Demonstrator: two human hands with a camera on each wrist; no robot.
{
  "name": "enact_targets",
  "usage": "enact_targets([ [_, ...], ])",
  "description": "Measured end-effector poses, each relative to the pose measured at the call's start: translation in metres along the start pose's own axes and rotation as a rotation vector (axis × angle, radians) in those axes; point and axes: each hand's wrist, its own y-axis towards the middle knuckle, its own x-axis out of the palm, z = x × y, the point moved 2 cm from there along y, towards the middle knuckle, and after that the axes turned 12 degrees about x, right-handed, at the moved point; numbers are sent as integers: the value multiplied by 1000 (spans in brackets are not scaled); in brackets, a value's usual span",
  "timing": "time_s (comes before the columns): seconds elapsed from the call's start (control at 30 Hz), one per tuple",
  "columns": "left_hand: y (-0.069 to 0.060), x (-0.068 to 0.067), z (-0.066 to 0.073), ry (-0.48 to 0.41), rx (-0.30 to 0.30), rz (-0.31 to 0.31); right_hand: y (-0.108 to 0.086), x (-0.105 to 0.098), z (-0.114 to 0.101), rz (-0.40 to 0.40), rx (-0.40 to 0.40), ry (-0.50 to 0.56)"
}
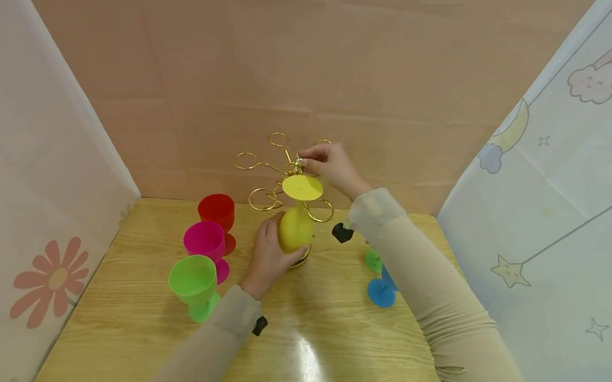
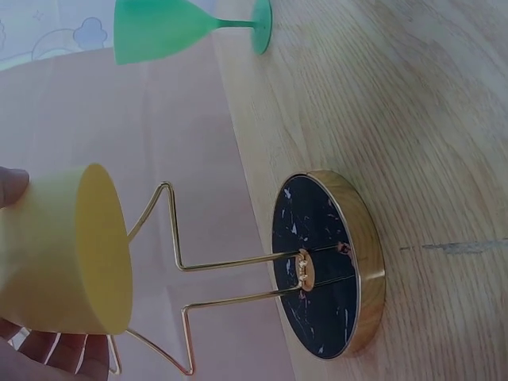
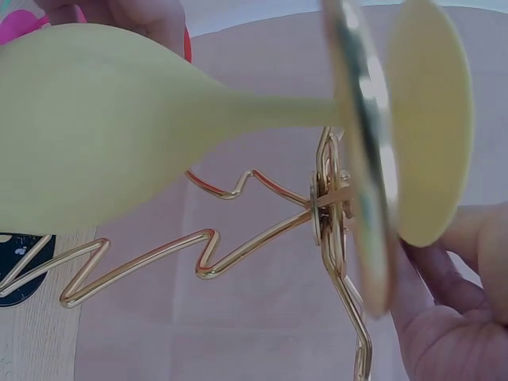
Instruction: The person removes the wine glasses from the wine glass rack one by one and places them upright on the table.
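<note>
A yellow goblet [image 1: 295,231] hangs upside down with its foot [image 1: 302,187] on top. My left hand [image 1: 270,254] grips its bowl from the left, fingers curled round the side. The gold wire rack [image 1: 263,201] stands behind it, with several rings spread out on arms. In the right wrist view a gold ring [image 3: 369,159] lies between the goblet's bowl and foot, at the stem; whether it fully encircles the stem I cannot tell. My right hand [image 1: 331,162] pinches the gold knob at the rack's top. The rack's round black base [image 2: 317,325] rests on the table.
Red [image 1: 217,210], magenta [image 1: 204,241] and light green [image 1: 193,278] goblets stand upright in a row on the left. Partly behind the right forearm are a blue goblet [image 1: 381,293] and a green one [image 1: 373,260]. Cloth-like walls [image 1: 328,63] enclose the wooden table [image 1: 276,361].
</note>
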Motion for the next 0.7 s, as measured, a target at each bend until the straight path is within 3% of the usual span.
enact_targets([
  [0.3,-7,-6,-3,2,-11,14,-2,1,1,0,-3,20],
  [0.7,-16,-12,-10,23,41,45,-1,1,4,9,-31,25],
])
